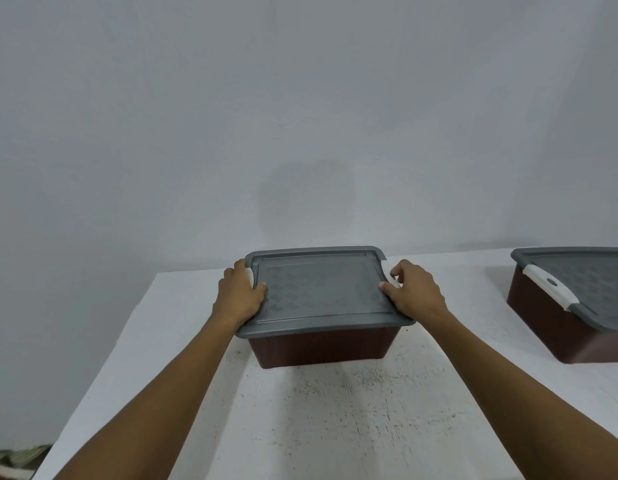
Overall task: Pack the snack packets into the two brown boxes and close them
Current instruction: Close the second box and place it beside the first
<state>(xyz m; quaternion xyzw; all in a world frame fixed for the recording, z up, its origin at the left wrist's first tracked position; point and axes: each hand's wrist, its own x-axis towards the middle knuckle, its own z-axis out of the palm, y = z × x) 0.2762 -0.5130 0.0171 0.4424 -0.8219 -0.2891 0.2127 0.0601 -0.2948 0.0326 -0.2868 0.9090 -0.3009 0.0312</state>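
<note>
A white table [335, 427] stands against a pale wall [300, 98]. At its middle sits a brown box [318, 348] with its grey lid [321, 292] on. A second brown box [542, 327], lidded, with a white latch [549, 285], sits at the right edge. The left hand [238, 292] and right hand [416, 292] grip the grey lid's opposite ends, fingers [399, 268] curled over its edges, thumbs on top.

Hidden, cropped
I can't see inside the centre box [319, 346] under its lid [321, 289]; the right box [539, 323] runs off frame; my left hand [240, 292] covers most of a white latch [249, 273].
</note>
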